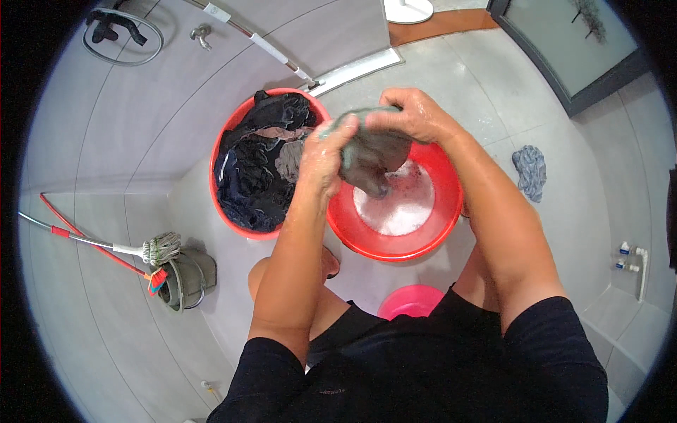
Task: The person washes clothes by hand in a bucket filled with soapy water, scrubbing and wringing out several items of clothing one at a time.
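Observation:
A wet, dark grey-green cloth (376, 153) is held up between my two hands, its lower end hanging over a red plastic basin (394, 248). My left hand (325, 153) grips the cloth's left side, thumb on top. On the other side my right hand (415, 116) has it bunched by the upper edge. Foamy, whitish water (404, 211) covers the bottom of the basin. Just left of it stands a second, coral-red tub (216, 198) filled with dark wet clothes (254, 174). A greyish-brown garment (290, 161) lies among them, partly hidden by my left hand.
A crumpled blue-grey cloth (530, 172) lies on the tiled floor at right. A grey bucket (198, 277) with a string mop (161, 248) and a red brush (157, 279) stands left. Near my lap is a pink basin (410, 301). A pole (270, 47) leans behind the tub.

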`<act>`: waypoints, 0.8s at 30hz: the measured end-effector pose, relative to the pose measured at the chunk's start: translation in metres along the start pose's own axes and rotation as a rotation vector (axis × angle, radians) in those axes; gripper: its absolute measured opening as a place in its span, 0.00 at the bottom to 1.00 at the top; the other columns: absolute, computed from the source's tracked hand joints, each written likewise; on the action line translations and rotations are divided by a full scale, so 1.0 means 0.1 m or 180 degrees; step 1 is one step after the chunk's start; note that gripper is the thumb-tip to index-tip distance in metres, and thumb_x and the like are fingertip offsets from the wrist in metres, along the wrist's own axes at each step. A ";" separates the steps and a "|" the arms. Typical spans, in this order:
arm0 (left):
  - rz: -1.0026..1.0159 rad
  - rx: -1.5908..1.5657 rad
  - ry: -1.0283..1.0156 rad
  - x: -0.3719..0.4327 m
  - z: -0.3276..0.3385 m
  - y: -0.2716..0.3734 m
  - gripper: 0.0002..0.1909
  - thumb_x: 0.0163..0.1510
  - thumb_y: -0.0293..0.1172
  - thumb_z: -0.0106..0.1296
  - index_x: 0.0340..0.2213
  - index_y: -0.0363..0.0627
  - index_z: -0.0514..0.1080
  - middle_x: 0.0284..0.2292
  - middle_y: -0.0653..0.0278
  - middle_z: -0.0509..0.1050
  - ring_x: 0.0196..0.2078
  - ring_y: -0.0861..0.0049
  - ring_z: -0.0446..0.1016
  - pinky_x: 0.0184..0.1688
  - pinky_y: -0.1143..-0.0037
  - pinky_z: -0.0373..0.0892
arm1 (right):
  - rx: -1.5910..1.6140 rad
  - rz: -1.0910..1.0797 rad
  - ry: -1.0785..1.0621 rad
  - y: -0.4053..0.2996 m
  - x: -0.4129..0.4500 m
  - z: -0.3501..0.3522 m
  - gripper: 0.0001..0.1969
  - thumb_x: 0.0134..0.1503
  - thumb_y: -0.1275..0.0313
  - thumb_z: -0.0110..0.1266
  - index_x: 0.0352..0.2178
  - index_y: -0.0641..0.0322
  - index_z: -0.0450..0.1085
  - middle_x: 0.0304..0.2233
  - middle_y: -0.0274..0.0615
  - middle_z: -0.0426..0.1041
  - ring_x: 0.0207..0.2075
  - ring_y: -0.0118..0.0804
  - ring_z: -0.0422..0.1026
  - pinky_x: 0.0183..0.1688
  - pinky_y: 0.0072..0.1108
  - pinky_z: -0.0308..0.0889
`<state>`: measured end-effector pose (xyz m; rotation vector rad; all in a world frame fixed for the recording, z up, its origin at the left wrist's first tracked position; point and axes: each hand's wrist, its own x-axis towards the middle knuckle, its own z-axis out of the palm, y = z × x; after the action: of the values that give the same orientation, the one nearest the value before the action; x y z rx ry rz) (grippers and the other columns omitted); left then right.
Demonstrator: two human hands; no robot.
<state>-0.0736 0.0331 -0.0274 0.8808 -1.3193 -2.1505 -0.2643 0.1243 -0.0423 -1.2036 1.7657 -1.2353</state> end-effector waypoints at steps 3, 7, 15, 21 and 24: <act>0.0297 -0.0344 0.0119 -0.03 -0.12 0.05 0.19 0.57 0.41 0.60 0.42 0.38 0.74 0.38 0.64 0.76 0.40 0.75 0.74 0.46 0.74 0.70 | -0.0703 0.0346 -0.0861 -0.06 -0.14 -0.20 0.13 0.51 0.63 0.65 0.24 0.62 0.72 0.22 0.30 0.69 0.29 0.24 0.66 0.32 0.22 0.63; 0.0737 -0.0327 0.0361 -0.01 -0.07 -0.06 0.16 0.60 0.39 0.56 0.41 0.38 0.74 0.39 0.64 0.76 0.40 0.77 0.73 0.46 0.74 0.69 | 0.1030 -0.0229 -0.0021 0.14 -0.17 0.01 0.11 0.49 0.69 0.65 0.31 0.65 0.75 0.31 0.36 0.77 0.34 0.27 0.73 0.41 0.22 0.69; 0.0566 -0.0946 0.0289 0.29 -0.10 -0.43 0.14 0.62 0.42 0.49 0.39 0.43 0.72 0.33 0.67 0.74 0.34 0.77 0.72 0.39 0.73 0.70 | 0.0053 -0.2013 0.1471 -0.37 -0.30 1.24 0.11 0.51 0.67 0.64 0.23 0.61 0.71 0.26 0.44 0.72 0.28 0.42 0.71 0.35 0.28 0.68; -0.0290 -0.0759 0.0761 0.26 0.39 -0.58 0.08 0.58 0.30 0.47 0.37 0.42 0.73 0.35 0.63 0.75 0.39 0.72 0.74 0.43 0.70 0.70 | -0.0352 -0.0605 0.2109 0.10 0.13 0.80 0.10 0.50 0.67 0.57 0.20 0.60 0.69 0.21 0.54 0.68 0.26 0.57 0.71 0.26 0.39 0.65; 0.0919 0.3312 0.0234 0.58 -0.51 -0.86 0.13 0.59 0.36 0.47 0.41 0.42 0.73 0.40 0.62 0.75 0.42 0.71 0.73 0.45 0.68 0.69 | -0.0137 -0.1635 0.1680 -0.33 -0.23 1.34 0.13 0.52 0.64 0.57 0.19 0.61 0.68 0.22 0.53 0.69 0.26 0.59 0.71 0.28 0.42 0.65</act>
<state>-0.0813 0.0005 -0.1379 1.0012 -2.3795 -1.1108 -0.1272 0.0968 -0.0558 -1.5148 1.9076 -1.9659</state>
